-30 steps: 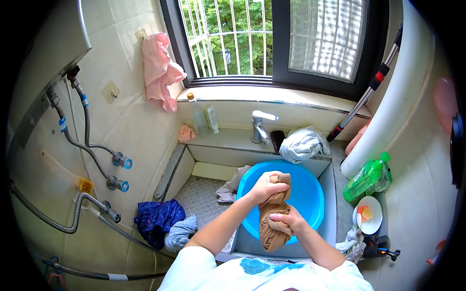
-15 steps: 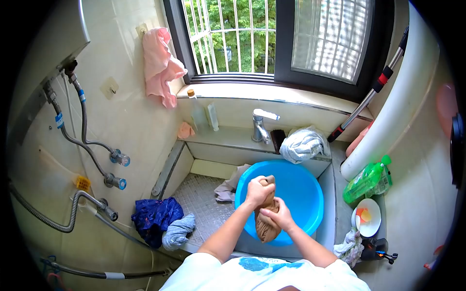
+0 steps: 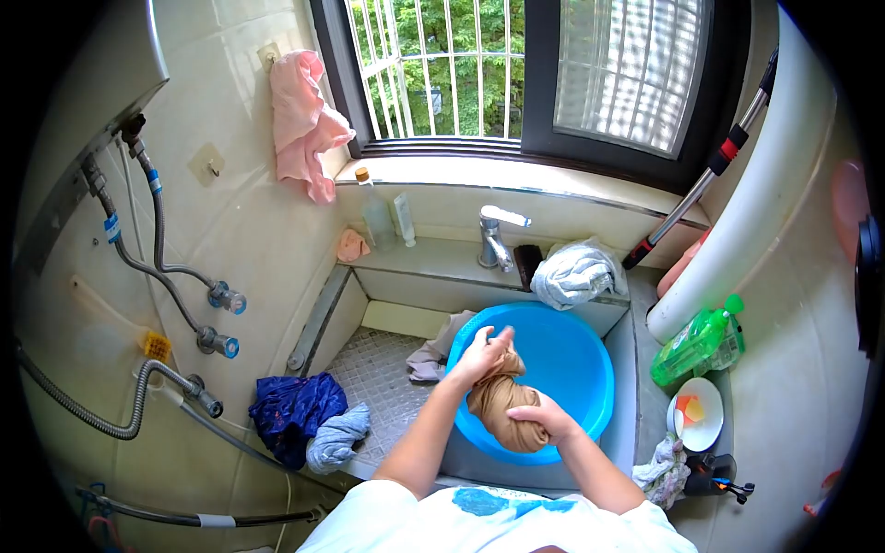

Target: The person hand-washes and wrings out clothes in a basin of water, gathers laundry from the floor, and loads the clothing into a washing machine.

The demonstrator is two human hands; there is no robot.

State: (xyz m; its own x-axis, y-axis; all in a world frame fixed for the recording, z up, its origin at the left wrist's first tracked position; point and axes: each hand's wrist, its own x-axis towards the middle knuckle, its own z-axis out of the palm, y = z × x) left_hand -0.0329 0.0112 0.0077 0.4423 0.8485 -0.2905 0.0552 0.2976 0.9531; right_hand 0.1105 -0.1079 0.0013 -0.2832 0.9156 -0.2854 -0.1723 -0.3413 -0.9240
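A bundled, twisted brown cloth (image 3: 505, 410) is held over the blue basin (image 3: 590, 369). My right hand (image 3: 548, 419) grips its lower right side, thumb across the top and the other fingers mostly hidden beneath. At the upper end of the bundle, my left hand (image 3: 483, 355) rests against the fabric with its fingers loosened and partly stretched out. Left of the basin, a greyish-beige cloth (image 3: 435, 352) lies on the textured sink floor (image 3: 373, 373).
A faucet (image 3: 495, 241), a dark brush (image 3: 528, 265) and a white cloth (image 3: 579, 274) sit on the back ledge. Blue garments (image 3: 295, 415) lie at left. Green bottles (image 3: 693, 346) and a white bowl (image 3: 698, 415) stand at right.
The brown cloth has gone from tightly twisted and upright to a wider bundle tilted to the left. My left hand's fist has loosened, and my right hand has shifted lower.
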